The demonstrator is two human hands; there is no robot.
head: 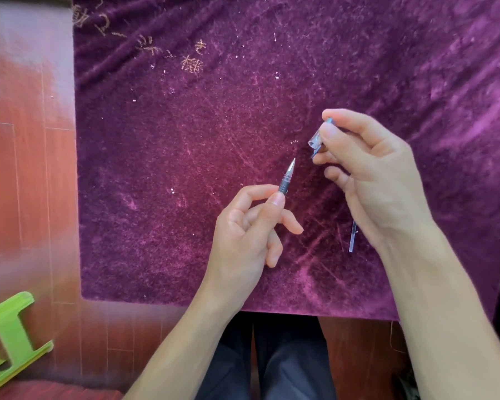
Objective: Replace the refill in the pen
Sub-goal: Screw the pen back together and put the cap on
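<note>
Your left hand [243,229] pinches the pen [287,178] at its grey grip between thumb and forefinger, metal tip pointing up and far-right. Your right hand [370,174] pinches the clear cap [315,139], held just beyond the tip. A refill [352,236] lies on the purple cloth [185,140] under your right wrist.

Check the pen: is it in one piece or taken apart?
Apart. Left hand holds the grip section; right hand holds the clear barrel.

Two hands [243,226] [370,174], one pen front section [287,177], one clear barrel [318,138], one refill [352,236].
</note>
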